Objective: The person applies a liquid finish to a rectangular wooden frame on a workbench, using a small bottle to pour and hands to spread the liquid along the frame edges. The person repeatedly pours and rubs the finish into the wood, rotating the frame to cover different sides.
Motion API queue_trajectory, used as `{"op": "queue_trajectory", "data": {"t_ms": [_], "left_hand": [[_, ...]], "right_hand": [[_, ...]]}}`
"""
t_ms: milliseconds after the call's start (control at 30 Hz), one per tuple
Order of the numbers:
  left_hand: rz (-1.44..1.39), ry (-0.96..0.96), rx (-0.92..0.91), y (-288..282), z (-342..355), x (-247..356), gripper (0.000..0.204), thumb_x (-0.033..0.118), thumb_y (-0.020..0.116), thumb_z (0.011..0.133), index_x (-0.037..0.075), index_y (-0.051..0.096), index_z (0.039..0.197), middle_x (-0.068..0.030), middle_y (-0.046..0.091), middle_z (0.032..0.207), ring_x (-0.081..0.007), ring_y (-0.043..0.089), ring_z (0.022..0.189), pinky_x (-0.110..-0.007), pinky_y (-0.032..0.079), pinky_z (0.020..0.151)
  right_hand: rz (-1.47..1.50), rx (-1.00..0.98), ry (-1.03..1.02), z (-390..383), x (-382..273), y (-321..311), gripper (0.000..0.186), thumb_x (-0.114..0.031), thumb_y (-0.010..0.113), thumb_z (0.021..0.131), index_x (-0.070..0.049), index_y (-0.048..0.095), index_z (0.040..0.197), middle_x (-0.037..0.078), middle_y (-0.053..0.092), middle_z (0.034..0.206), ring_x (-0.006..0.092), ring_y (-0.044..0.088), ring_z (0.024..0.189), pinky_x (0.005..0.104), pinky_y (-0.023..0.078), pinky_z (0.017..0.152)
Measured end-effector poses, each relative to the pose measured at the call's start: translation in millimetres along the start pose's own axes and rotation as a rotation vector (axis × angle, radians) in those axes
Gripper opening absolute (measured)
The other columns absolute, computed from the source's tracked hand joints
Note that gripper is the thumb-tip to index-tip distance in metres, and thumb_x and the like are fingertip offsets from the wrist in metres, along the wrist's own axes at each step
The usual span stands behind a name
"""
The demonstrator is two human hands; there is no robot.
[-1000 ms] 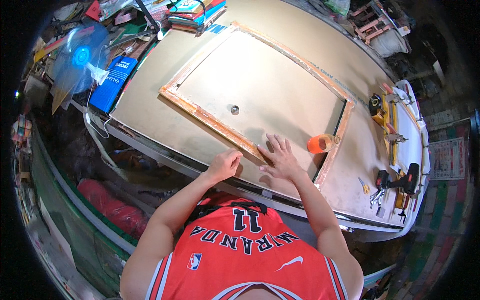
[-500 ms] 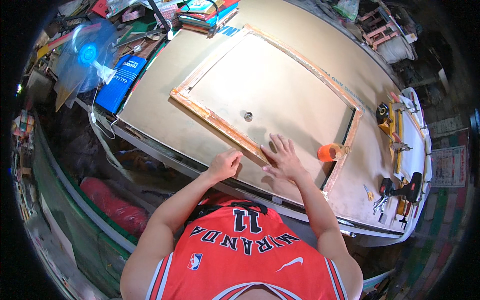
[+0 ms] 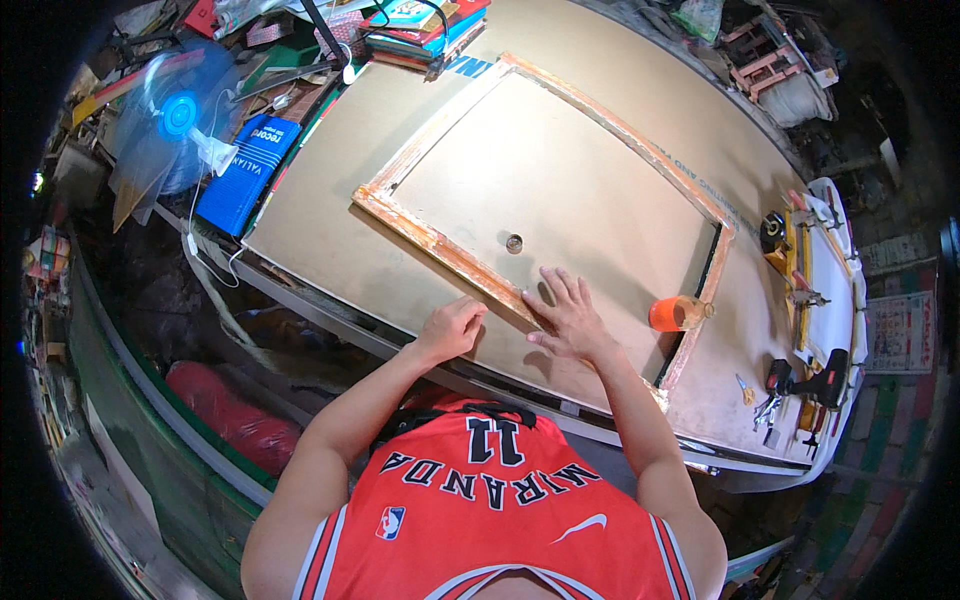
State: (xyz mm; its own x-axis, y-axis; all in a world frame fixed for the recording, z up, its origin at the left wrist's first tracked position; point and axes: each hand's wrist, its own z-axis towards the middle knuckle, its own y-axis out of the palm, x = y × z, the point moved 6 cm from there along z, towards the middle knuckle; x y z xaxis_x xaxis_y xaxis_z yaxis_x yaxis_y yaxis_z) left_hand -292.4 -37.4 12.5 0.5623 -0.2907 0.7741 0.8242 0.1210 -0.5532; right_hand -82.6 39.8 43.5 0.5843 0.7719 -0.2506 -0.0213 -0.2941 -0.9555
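A wooden frame point(image 3: 440, 243) with worn orange-brown and whitish patches lies flat on the board-topped table. My right hand point(image 3: 568, 318) rests on its near rail, fingers spread, thumb side against the wood. Just left of it, my left hand point(image 3: 453, 328) is closed, with curled fingers beside the near rail; whatever it may hold is hidden. Inside the frame stands a small round metal piece, perhaps a lid point(image 3: 514, 243). Near the frame's right rail, an orange-labelled clear jar point(image 3: 676, 314) lies on its side or leans; I cannot tell which.
At the right edge are a power drill point(image 3: 822, 382), small scissors point(image 3: 746, 390) and yellow clamped bars point(image 3: 783, 265). Books point(image 3: 425, 40) are stacked at the back left, near a blue notebook point(image 3: 247, 172) and a fan point(image 3: 182, 116). The table's near edge runs beneath my forearms.
The table, frame and jar appear slightly farther right and lower in the view. Both my hands keep nearly the same pose, the right still spread and the left still closed.
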Motion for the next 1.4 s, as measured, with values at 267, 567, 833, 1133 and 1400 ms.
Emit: {"op": "queue_trajectory", "data": {"t_ms": [267,567,833,1133,1400], "left_hand": [[-0.009,0.006,-0.009,-13.6,1.9,-13.5,0.013,0.002,0.067,0.088,0.003,0.064,0.1,-0.0152,0.067,0.089,-0.0358,0.068,0.077,-0.043,0.054,0.066],[-0.003,0.0,-0.031,-28.6,6.5,-29.7,0.013,0.002,0.067,0.088,0.004,0.065,0.101,-0.0152,0.066,0.088,-0.0352,0.068,0.077,-0.043,0.055,0.067],[-0.016,-0.002,0.008,-42.6,11.4,-45.8,0.015,0.003,0.068,0.087,0.004,0.065,0.101,-0.0137,0.067,0.088,-0.0348,0.069,0.077,-0.044,0.056,0.067],[0.028,0.02,0.098,-63.4,18.9,-61.3,0.015,0.001,0.068,0.086,0.003,0.065,0.101,-0.0147,0.067,0.088,-0.0349,0.068,0.077,-0.043,0.055,0.067],[0.244,-0.124,0.571,-116.6,21.6,-98.9,0.054,-0.004,0.063,0.082,-0.002,0.048,0.133,-0.0269,0.059,0.124,-0.0419,0.057,0.123,-0.047,0.044,0.105]], "right_hand": [[-0.007,-0.013,-0.011,17.3,-3.7,2.7,0.079,-0.067,0.064,0.088,-0.037,0.042,0.157,0.016,0.021,0.169,0.0441,0.017,0.155,0.0691,0.016,0.121],[0.016,-0.049,-0.099,33.8,-22.7,12.9,0.079,-0.071,0.062,0.087,-0.037,0.043,0.156,0.018,0.024,0.167,0.0463,0.02,0.153,0.0695,0.017,0.12],[0.025,-0.026,-0.06,48.7,-26.7,7.1,0.081,-0.069,0.063,0.086,-0.037,0.041,0.157,0.016,0.018,0.17,0.0454,0.018,0.154,0.0705,0.016,0.12],[-0.01,-0.057,-0.045,62.4,-30.8,8.7,0.079,-0.073,0.058,0.088,-0.039,0.04,0.157,0.015,0.017,0.171,0.0445,0.015,0.156,0.0705,0.014,0.121],[-0.049,-0.002,-0.041,72.1,-36.8,8.7,0.077,-0.075,0.055,0.089,-0.037,0.046,0.155,0.017,0.026,0.166,0.0438,0.017,0.155,0.0705,0.017,0.12]]}}
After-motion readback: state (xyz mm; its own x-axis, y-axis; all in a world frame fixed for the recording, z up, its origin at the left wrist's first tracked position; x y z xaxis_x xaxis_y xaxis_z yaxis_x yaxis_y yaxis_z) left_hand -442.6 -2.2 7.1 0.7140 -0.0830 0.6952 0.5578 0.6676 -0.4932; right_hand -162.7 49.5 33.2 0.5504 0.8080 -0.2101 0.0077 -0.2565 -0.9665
